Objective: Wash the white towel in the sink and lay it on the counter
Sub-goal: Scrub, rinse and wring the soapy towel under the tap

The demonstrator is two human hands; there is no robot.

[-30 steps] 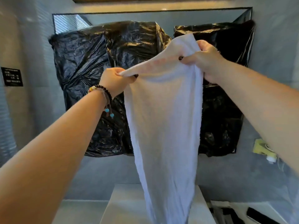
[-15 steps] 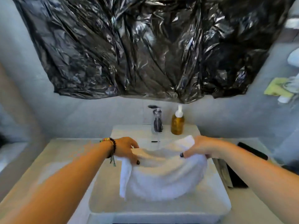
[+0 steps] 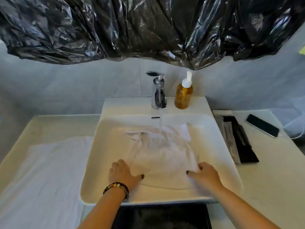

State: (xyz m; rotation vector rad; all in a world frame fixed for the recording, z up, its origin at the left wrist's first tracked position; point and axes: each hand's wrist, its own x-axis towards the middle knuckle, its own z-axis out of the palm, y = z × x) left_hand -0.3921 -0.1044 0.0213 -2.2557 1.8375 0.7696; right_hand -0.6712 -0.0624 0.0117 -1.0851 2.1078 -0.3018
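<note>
A bathroom: a white sink (image 3: 221,164) set in a pale desk (image 3: 264,179) against a grey tiled wall (image 3: 66,83), with a chrome tap (image 3: 157,91) running and a soap bottle (image 3: 183,95) just right of it.

I see the white towel (image 3: 162,156) spread in the sink (image 3: 219,156) at the centre of the frame, water from the tap (image 3: 158,91) running onto its far edge. My left hand (image 3: 123,173) rests on its near left corner; my right hand (image 3: 205,175) grips the near right corner. A soap bottle (image 3: 183,94) stands just right of the tap. Another white cloth (image 3: 44,176) lies on the counter (image 3: 270,171) at lower left, a phone (image 3: 262,127) at right.
</note>
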